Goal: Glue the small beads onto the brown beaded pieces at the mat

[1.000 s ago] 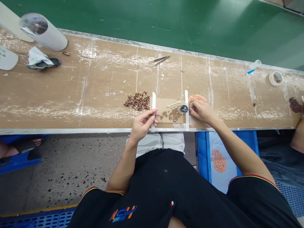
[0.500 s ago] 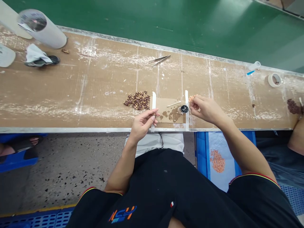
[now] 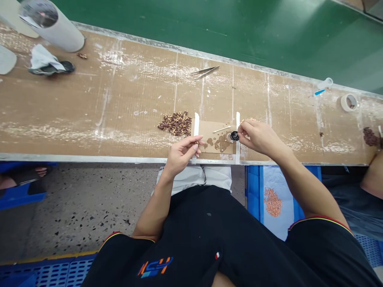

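My left hand [image 3: 183, 154] is closed in a pinch over the left edge of a stained cardboard sheet [image 3: 206, 126]. A small brown-and-gold piece [image 3: 197, 143] shows between thumb and fingers. To its upper left lies a pile of similar brown-and-gold pieces [image 3: 176, 123]. My right hand [image 3: 257, 136] is also pinched, its fingertips right beside a small round black pot [image 3: 234, 136]; whether they hold anything is hidden. A cotton swab [image 3: 222, 129] rests on the sheet. Behind the right fingers, a pile of small orange pieces [image 3: 250, 119] is partly covered.
Tweezers [image 3: 206, 72] lie farther back on the cardboard-covered table. White tape strips [image 3: 196, 124] flank the sheet. At back right are a tape roll [image 3: 348, 103] and a blue-tipped item [image 3: 319, 92]. A tall white cylinder [image 3: 56, 30] stands at left. Below right, a blue crate [image 3: 254, 195] holds orange pieces.
The view has shifted slightly. My right hand's fingertips have come closer to the black pot and now reach its edge. The left hand keeps its pinch with little movement.
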`<action>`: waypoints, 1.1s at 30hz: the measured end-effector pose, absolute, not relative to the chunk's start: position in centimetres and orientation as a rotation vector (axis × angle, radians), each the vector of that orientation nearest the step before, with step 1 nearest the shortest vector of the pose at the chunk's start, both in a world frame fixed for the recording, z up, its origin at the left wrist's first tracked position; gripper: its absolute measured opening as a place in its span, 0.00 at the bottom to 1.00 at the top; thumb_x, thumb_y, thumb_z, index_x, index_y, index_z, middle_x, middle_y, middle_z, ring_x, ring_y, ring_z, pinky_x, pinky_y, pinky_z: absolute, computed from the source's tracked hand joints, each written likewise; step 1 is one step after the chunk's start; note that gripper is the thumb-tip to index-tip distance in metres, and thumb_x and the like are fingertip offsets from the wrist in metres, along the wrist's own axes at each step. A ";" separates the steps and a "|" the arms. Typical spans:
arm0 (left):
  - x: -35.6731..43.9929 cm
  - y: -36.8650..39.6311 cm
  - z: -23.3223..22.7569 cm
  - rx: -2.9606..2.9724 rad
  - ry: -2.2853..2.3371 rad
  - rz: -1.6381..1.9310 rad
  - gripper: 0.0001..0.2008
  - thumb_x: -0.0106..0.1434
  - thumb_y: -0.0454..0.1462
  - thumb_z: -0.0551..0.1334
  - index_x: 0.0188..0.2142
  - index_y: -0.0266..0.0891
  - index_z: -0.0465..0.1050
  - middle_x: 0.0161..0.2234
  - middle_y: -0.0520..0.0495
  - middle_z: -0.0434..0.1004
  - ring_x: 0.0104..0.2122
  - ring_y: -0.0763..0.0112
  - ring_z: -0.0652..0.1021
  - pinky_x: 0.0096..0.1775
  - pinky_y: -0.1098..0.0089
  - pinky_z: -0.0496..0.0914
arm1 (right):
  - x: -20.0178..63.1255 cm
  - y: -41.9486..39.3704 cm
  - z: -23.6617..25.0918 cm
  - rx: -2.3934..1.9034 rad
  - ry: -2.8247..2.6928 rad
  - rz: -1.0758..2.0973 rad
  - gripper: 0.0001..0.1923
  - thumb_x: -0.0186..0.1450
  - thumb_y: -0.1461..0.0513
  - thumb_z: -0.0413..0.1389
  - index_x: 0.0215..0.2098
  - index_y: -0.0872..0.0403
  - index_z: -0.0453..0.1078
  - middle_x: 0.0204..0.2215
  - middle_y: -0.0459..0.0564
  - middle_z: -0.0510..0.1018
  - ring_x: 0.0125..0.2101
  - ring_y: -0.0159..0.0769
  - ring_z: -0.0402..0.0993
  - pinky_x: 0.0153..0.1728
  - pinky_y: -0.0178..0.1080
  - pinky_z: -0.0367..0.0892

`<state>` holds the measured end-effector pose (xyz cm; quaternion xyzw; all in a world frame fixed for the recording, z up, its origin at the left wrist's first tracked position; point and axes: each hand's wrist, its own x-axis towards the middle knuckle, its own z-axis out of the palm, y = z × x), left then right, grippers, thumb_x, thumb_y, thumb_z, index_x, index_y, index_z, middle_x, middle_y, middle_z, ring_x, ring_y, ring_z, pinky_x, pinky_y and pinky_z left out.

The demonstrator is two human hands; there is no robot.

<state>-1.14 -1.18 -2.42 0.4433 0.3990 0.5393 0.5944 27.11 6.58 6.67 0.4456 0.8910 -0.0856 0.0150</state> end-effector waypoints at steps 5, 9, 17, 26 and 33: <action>-1.1 -1.2 -2.4 1.026 0.915 1.264 0.15 0.67 0.42 0.70 0.51 0.38 0.85 0.41 0.41 0.88 0.29 0.73 0.81 0.31 0.73 0.79 | 27.1 6.5 6.5 1.394 2.761 -0.235 0.06 0.69 0.64 0.49 0.35 0.51 0.67 0.30 0.54 0.75 0.31 0.42 0.67 0.31 0.40 0.55; -1.0 -1.2 -2.4 1.019 0.925 1.265 0.16 0.66 0.42 0.71 0.50 0.38 0.85 0.41 0.41 0.88 0.29 0.74 0.81 0.30 0.73 0.79 | 27.0 6.5 6.6 1.394 2.745 -0.229 0.07 0.69 0.64 0.49 0.35 0.51 0.67 0.30 0.54 0.75 0.31 0.41 0.67 0.31 0.39 0.55; -0.9 -1.2 -2.2 0.999 0.920 1.265 0.15 0.66 0.42 0.71 0.50 0.38 0.86 0.40 0.41 0.88 0.28 0.74 0.82 0.30 0.73 0.79 | 26.4 6.8 7.2 1.362 2.678 -0.195 0.08 0.69 0.64 0.49 0.35 0.53 0.69 0.30 0.55 0.76 0.30 0.42 0.67 0.31 0.40 0.54; -0.9 -1.2 -2.1 1.005 0.906 1.277 0.15 0.66 0.41 0.71 0.50 0.39 0.86 0.40 0.41 0.88 0.29 0.73 0.82 0.30 0.73 0.79 | 25.8 6.8 8.0 1.335 2.589 -0.162 0.10 0.70 0.64 0.48 0.38 0.54 0.72 0.31 0.56 0.77 0.30 0.42 0.68 0.31 0.40 0.52; -0.9 -1.3 -2.2 0.991 0.902 1.282 0.17 0.66 0.44 0.72 0.52 0.39 0.86 0.41 0.40 0.89 0.29 0.73 0.83 0.31 0.73 0.80 | 25.6 6.8 8.3 1.340 2.567 -0.150 0.10 0.70 0.64 0.48 0.37 0.54 0.71 0.31 0.57 0.78 0.30 0.42 0.69 0.30 0.41 0.51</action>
